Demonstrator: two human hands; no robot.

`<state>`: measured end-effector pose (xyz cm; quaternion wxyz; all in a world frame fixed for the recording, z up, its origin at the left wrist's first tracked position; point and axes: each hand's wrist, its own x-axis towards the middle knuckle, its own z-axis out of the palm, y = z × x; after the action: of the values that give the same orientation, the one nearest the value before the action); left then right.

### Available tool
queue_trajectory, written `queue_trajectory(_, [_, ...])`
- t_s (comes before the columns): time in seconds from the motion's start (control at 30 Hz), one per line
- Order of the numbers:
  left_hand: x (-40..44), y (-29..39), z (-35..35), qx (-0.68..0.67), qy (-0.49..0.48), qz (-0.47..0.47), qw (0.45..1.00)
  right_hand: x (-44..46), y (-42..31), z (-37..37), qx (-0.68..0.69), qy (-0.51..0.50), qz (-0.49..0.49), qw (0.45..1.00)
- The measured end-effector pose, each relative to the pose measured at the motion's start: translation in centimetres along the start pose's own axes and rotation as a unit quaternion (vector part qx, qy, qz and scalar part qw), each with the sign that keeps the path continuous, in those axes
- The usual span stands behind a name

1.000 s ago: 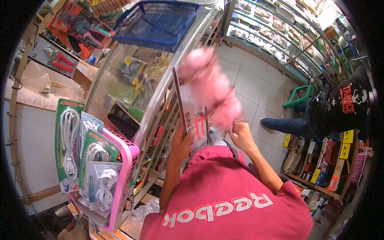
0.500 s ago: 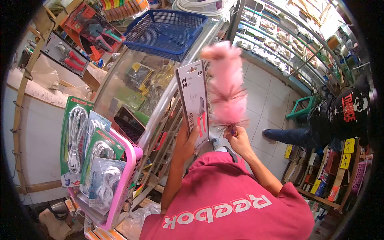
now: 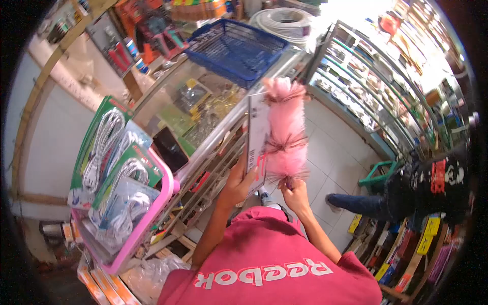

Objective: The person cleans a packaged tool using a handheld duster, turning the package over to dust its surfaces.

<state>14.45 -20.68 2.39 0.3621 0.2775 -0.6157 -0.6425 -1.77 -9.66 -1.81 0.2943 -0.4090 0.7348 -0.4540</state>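
Note:
My left hand [image 3: 238,185] is closed around the lower left edge of a carded pack of pruning shears [image 3: 257,134], white with a dark edge and red handles showing on its face. The pack stands upright in front of my chest. In my right hand [image 3: 297,197], the fingers are wrapped round the short purple handle of a fluffy pink duster [image 3: 287,127] with brown bristle bands. The duster points up beside the pack and covers part of its right side. Whether its fibres touch the card, I cannot tell.
Left stands a pink basket [image 3: 170,195] of packaged white cords [image 3: 109,137]. A phone [image 3: 170,149] and a blue basket [image 3: 239,51] lie on the glass counter [image 3: 165,96]. A person in dark clothes [image 3: 427,183] is at right, near a green stool [image 3: 376,175] and stocked shelves.
The duster has shifted left against the pack and now overlaps its right side. The pack's face is turned more edge-on and blurred. My view has swung slightly.

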Motion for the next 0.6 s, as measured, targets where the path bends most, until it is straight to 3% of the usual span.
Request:
queue_trajectory(0.1, [-0.3,0.8,-0.5,0.032,0.013,0.015,0.999,-0.7,0.6,1.4,-0.012,-0.062,-0.052,0.997])
queue_trajectory(0.13, [-0.2,0.7,-0.5,0.039,0.025,0.022,0.999,-0.6,-0.4,0.7,-0.037,-0.112,-0.005,0.993])
queue_trajectory(0.23, [-0.2,0.5,-1.0,0.060,0.038,0.015,0.997,0.4,0.4,1.7,0.041,-0.051,-0.006,0.998])
queue_trajectory(0.37, [-0.7,-2.2,-2.1,0.147,0.027,0.019,0.989,0.2,3.0,2.8,-0.023,-0.070,-0.144,0.987])
queue_trajectory(0.4, [-0.7,-2.3,-1.8,0.136,0.039,0.042,0.989,0.2,-0.8,1.5,-0.050,-0.094,0.000,0.994])
queue_trajectory(0.5, [-0.2,-0.4,-0.1,0.020,0.100,0.109,0.989,1.2,0.7,1.6,0.020,-0.066,-0.018,0.997])
queue_trajectory(0.6, [-0.7,-2.0,-1.8,0.142,0.003,0.077,0.987,0.5,0.5,1.2,-0.043,-0.071,-0.073,0.994])
